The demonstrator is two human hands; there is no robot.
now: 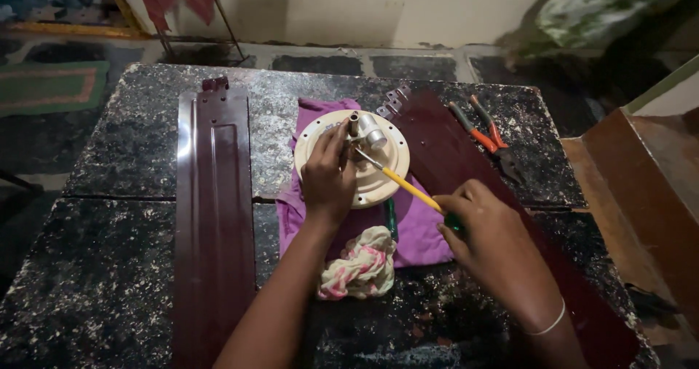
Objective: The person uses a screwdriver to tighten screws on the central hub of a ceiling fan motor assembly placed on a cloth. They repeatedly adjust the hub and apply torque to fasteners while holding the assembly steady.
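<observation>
The person sits over a dark speckled stone table [109, 267]; at its middle a cream, round fan motor housing [378, 183] lies flat on a purple cloth [422, 231], its short metal shaft [354, 124] standing upright at the hub. The left hand [328, 176] rests on top of the housing, fingers curled and pressed near the shaft, steadying it rather than closed around anything; the right hand [484, 227] is clamped on a yellow-shafted screwdriver [404, 183] with a green grip, its tip angled in beside the shaft at the hub.

As for progress — judging from how things lie — the fan is apart: one maroon blade [215, 216] lies loose on the left of the table, another maroon blade [451, 158] runs under the right arm, both detached from the housing; work at the hub appears to be under way, not finished, though whether a screw is being turned in or out cannot be told.

A crumpled patterned rag [360, 267] sits just below the housing; orange-handled pliers [484, 132] lie well apart — untouched at the table's far right.
</observation>
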